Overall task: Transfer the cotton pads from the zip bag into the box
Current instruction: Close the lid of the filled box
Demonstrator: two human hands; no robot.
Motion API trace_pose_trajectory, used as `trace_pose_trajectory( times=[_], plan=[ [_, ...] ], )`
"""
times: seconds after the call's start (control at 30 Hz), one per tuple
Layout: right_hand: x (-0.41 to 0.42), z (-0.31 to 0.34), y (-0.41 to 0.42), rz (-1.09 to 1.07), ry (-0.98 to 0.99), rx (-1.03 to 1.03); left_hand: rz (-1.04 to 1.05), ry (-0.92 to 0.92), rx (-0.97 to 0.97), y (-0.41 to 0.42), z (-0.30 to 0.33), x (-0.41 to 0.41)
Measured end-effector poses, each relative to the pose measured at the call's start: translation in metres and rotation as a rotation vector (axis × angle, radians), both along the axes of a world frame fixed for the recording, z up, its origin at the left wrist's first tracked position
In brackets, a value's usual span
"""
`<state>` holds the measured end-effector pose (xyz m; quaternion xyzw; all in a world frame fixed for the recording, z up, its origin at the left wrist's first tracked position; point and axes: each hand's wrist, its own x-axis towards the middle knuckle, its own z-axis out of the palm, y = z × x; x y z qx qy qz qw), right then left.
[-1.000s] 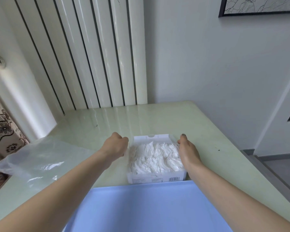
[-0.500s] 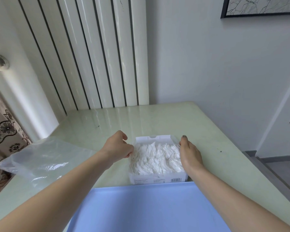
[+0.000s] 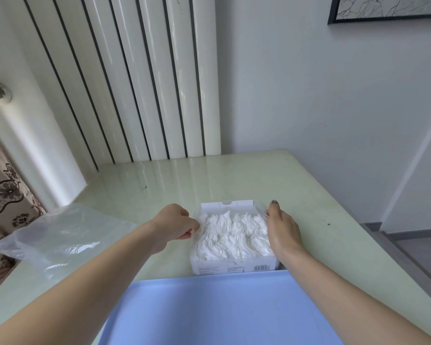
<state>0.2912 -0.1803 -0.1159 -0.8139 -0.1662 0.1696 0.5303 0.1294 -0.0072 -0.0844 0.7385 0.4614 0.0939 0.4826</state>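
Box (image 3: pixel 234 266): white, open-topped, between the two hands on the pale green table (image 3: pixel 321 195).
Cotton pads (image 3: pixel 234 235): fill the box, heaped white.
Left hand (image 3: pixel 176 224): fingers curled at the box's left rim (what they pinch, cannot tell).
Right hand (image 3: pixel 281 229): flat along the right wall, fingers straight, touching.
Zip bag (image 3: pixel 57 235): crumpled, clear, well left of the left hand.
Blue sheet (image 3: pixel 217 312): nearer than both hands, meeting the box's near wall.

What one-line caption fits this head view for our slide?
Both hands, left and right, flank a white box filled with cotton pads; the plastic bag lies aside.
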Motion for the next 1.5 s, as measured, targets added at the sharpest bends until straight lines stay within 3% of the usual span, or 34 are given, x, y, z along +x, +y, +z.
trace_pose_trajectory(
  times=[0.13, 0.3, 0.37, 0.43, 0.5, 0.57, 0.63, 0.77, 0.9, 1.03, 1.13, 1.3, 1.5],
  plan=[
    [-0.002, 0.001, 0.000, -0.020, -0.007, 0.000, -0.161, -0.051, -0.211, 0.002, -0.003, -0.002],
    [-0.004, 0.002, -0.001, -0.044, 0.061, 0.123, -0.052, -0.316, -0.319, -0.006, -0.011, -0.004],
    [-0.002, -0.001, 0.002, -0.072, 0.100, 0.159, -0.071, -0.297, -0.158, -0.010, -0.011, -0.002],
    [0.001, -0.003, 0.004, -0.139, 0.169, 0.223, -0.138, -0.216, 0.124, -0.011, -0.010, -0.002],
    [0.002, -0.003, 0.003, -0.199, 0.361, 0.348, -0.217, -0.161, 0.328, -0.011, -0.005, -0.005],
    [0.001, 0.001, -0.003, -0.221, 0.534, 0.464, -0.288, -0.131, 0.403, -0.009, 0.000, -0.012],
    [0.001, 0.003, -0.009, -0.193, 0.569, 0.495, -0.360, -0.066, 0.453, -0.008, 0.004, -0.021],
    [-0.001, 0.014, -0.021, -0.090, 0.501, 0.400, -0.441, 0.063, 0.431, -0.014, 0.015, -0.034],
    [-0.007, 0.025, -0.032, 0.030, 0.383, 0.260, -0.309, 0.020, 0.235, -0.023, 0.024, -0.040],
    [-0.022, 0.037, -0.036, 0.133, 0.140, -0.028, -0.318, 0.061, 0.183, -0.038, 0.032, -0.038],
    [-0.036, 0.040, -0.041, 0.208, -0.044, -0.176, -0.358, 0.250, 0.386, -0.053, 0.034, -0.037],
    [-0.046, 0.039, -0.042, 0.298, -0.192, -0.305, -0.453, 0.398, 0.713, -0.071, 0.026, -0.035],
    [-0.049, 0.042, -0.047, 0.308, -0.266, -0.282, -0.533, 0.366, 0.981, -0.072, 0.016, -0.035]
  ],
)
